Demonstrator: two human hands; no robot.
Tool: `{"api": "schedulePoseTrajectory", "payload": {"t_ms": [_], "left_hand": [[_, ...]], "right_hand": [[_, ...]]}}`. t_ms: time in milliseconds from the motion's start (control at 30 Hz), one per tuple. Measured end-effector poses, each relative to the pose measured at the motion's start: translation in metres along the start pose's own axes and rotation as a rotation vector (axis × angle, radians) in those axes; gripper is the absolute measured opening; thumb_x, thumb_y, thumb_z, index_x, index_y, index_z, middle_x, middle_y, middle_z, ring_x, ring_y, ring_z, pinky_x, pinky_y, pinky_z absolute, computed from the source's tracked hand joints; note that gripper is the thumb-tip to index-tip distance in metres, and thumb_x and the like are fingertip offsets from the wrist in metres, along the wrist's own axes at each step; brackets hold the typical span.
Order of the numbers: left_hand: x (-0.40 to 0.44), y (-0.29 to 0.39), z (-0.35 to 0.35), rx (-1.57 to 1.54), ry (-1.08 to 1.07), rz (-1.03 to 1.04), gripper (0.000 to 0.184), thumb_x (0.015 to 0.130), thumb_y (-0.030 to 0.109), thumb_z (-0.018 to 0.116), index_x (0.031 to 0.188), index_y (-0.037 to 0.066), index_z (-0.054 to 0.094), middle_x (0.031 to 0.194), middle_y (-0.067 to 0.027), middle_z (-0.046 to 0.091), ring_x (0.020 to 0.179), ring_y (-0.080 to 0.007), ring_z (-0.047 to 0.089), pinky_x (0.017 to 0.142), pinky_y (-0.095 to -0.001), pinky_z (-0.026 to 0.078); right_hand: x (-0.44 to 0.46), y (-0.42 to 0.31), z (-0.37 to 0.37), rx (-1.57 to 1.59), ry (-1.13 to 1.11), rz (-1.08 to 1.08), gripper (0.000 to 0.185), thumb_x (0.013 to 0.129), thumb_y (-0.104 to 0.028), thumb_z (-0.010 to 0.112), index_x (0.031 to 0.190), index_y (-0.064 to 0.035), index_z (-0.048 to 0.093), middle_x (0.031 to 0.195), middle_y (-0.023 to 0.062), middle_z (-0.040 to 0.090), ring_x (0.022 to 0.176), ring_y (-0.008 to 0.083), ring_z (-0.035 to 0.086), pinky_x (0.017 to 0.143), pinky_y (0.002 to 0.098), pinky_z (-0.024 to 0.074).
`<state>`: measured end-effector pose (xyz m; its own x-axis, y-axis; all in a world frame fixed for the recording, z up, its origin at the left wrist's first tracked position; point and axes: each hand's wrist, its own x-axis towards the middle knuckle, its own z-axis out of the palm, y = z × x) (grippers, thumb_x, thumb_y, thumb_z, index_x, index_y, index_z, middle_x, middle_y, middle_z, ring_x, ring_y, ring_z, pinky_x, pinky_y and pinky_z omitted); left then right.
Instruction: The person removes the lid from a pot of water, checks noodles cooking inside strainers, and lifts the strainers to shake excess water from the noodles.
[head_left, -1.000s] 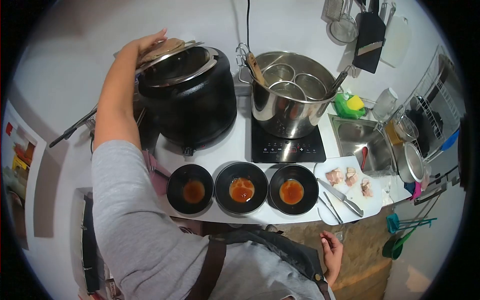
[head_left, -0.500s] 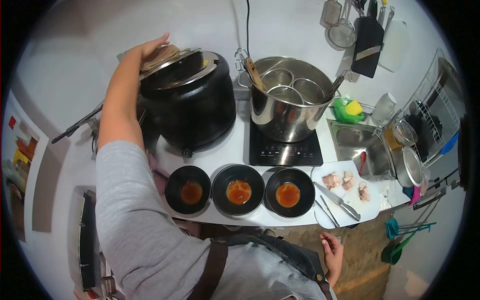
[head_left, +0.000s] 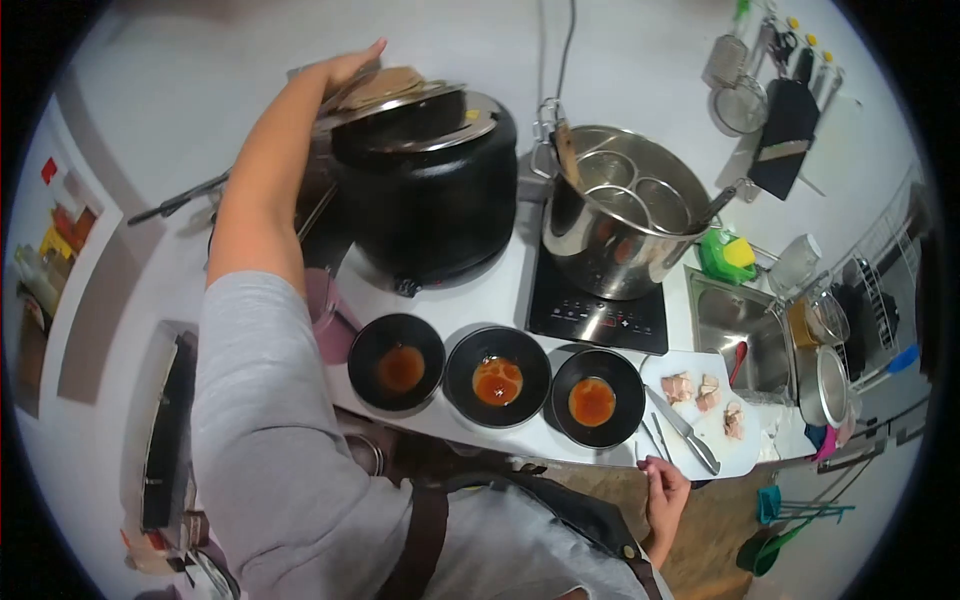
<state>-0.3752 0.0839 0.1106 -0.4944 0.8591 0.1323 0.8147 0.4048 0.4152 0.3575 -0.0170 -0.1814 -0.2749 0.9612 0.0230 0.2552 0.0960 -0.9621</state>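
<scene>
My left hand reaches to the back left, beside the tilted lid of a large black soup kettle. Its visible fingers are stretched out; the lid and a brown, flat, layered thing on top partly hide the hand. Low at the counter's front edge, my right hand has its fingers curled together, with no object visible in them. Close by is a white cutting board carrying a knife, slim metal tongs or sticks and pieces of raw meat.
Three black bowls with reddish-brown sauce line the front counter. A steel pot with strainer baskets stands on an induction cooker. The sink and a green sponge holder are to the right. A pink container stands left.
The view has shifted and tilted, so the counter items appear further right. My left hand remains by the kettle lid; my right hand now appears nearer the cutting board's front edge.
</scene>
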Motion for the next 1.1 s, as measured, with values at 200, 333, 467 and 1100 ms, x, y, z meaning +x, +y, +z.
{"api": "schedulePoseTrajectory", "payload": {"t_ms": [200,333,467,1100], "left_hand": [[-0.175,0.053,-0.053,0.229,0.196,0.389,0.040,0.078,0.031,0.068,0.107,0.009,0.051,0.093,-0.0097,0.057,0.080,-0.0198,0.053,0.071,-0.0285,0.043],[-0.349,0.060,0.059,-0.292,0.594,0.686,0.024,0.074,0.013,0.074,0.056,0.009,0.058,0.049,0.0003,0.050,0.045,-0.0087,0.046,0.044,-0.0247,0.033],[-0.440,0.053,0.186,-0.735,0.098,0.513,0.024,0.073,0.013,0.075,0.058,0.008,0.058,0.051,-0.0007,0.054,0.043,-0.0097,0.048,0.042,-0.0256,0.034],[-0.420,0.100,0.227,-0.873,0.035,0.382,0.014,0.072,0.006,0.074,0.065,0.002,0.063,0.058,-0.0024,0.059,0.054,-0.0079,0.055,0.051,-0.0233,0.041]], "right_hand": [[0.087,-0.084,0.059,-0.068,-0.267,-0.581,0.014,0.085,-0.005,0.061,0.072,0.0017,0.059,0.061,0.0053,0.058,0.050,0.0099,0.051,0.048,0.0241,0.0414],[0.117,-0.201,0.169,-0.082,-0.716,-0.925,0.028,0.078,-0.007,0.069,0.105,-0.0041,0.063,0.081,0.0074,0.065,0.063,0.0161,0.060,0.058,0.0280,0.0482],[0.147,-0.247,0.327,-0.147,-0.796,-1.521,0.009,0.075,-0.008,0.062,0.082,-0.0019,0.062,0.079,0.0129,0.056,0.080,0.0332,0.058,0.070,0.0412,0.0485],[0.126,-0.363,0.287,-1.156,-0.495,-1.557,0.017,0.079,-0.015,0.062,0.092,-0.0135,0.073,0.094,0.0060,0.070,0.089,0.0242,0.065,0.066,0.0443,0.0466]]}}
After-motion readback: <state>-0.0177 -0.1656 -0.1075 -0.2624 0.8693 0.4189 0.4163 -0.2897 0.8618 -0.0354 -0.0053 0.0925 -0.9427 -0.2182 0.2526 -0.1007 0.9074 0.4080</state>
